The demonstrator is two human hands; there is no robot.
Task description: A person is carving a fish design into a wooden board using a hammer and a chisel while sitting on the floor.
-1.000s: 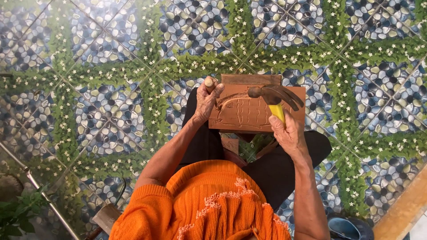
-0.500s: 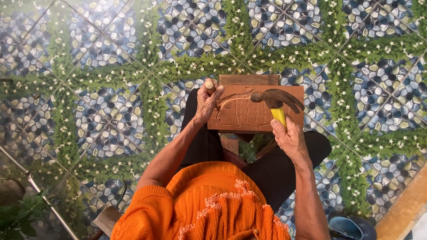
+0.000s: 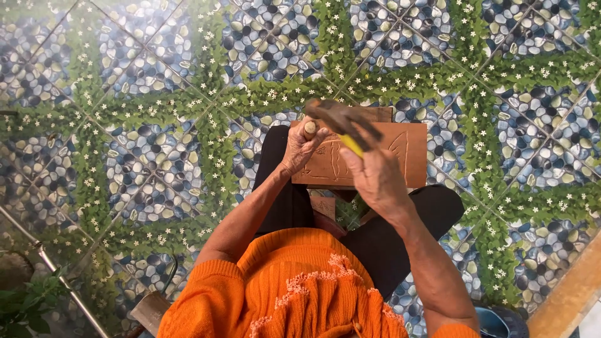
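Seen from above, the person sits with a brown wooden board (image 3: 369,164) across the lap, shallow lines carved into it. The left hand (image 3: 302,145) is closed around a wooden-handled chisel (image 3: 309,129) standing on the board's left part. The right hand (image 3: 375,177) grips a hammer (image 3: 343,122) by its yellow handle, raised over the board and covering its middle. An orange sweater (image 3: 294,288) fills the bottom, with pebble-and-leaf patterned floor tiles (image 3: 125,125) all around and a metal pole (image 3: 56,275) lower left.
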